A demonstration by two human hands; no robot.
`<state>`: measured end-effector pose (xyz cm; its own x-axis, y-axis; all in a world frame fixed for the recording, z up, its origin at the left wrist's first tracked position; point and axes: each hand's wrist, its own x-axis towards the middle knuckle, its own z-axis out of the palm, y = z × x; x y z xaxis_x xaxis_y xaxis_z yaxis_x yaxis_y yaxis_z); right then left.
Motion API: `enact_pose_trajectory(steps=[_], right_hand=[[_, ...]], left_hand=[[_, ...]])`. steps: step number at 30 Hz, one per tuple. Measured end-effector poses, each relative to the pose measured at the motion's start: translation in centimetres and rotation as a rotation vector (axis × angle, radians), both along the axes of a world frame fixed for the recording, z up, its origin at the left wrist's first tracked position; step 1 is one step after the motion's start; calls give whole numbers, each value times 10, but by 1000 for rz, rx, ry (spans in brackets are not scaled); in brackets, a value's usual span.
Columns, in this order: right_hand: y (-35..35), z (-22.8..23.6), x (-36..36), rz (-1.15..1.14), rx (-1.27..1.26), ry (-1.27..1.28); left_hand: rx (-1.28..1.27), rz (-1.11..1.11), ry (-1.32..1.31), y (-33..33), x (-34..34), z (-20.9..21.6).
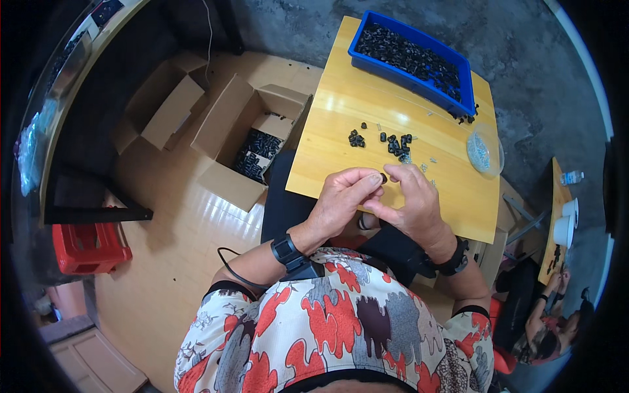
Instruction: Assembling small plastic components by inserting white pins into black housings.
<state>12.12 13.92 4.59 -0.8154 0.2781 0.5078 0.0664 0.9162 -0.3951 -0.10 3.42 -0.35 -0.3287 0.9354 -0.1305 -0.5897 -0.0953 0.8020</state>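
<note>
Over the near edge of the wooden table [314, 171], my left hand [346, 200] pinches a small black cap-like part [383, 177] between thumb and fingertips. My right hand [417, 204] is close beside it, thumb and forefinger apart, with the forefinger's tip near the black part. Nothing shows between the right fingers. Farther up the table lie a loose group of black cylindrical parts [397, 145] and a smaller cluster of black parts [356, 138]. A few tiny silvery pieces [424, 168] are scattered to the right of them.
A blue tray [393, 80] full of small black parts stands at the table's far end. On the right edge sits a clear bowl [479, 152] of silvery pieces. An open cardboard box [226, 183] with black parts is on the floor at left, near a red stool [88, 249]. Another person [547, 327] sits at right.
</note>
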Motion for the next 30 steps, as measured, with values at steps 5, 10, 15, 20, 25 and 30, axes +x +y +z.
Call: enact_pose_trajectory(steps=[5, 10, 15, 20, 25, 30], right_hand=[[-1, -10, -2, -46, 115, 67], [-3, -11, -2, -56, 142, 69], [-6, -20, -1, -113, 148, 118], [-7, -24, 2, -130, 138, 105], [-10, -27, -1, -164, 144, 128], [-13, -30, -6, -198, 185, 179]], left_hand=[[26, -48, -85, 3, 5, 5], [15, -184, -18, 1, -4, 6], [-85, -198, 32, -5, -9, 11], [-74, -240, 13, -7, -13, 10], [-52, -147, -72, -3, -6, 8], [-50, -173, -56, -1, -11, 14]])
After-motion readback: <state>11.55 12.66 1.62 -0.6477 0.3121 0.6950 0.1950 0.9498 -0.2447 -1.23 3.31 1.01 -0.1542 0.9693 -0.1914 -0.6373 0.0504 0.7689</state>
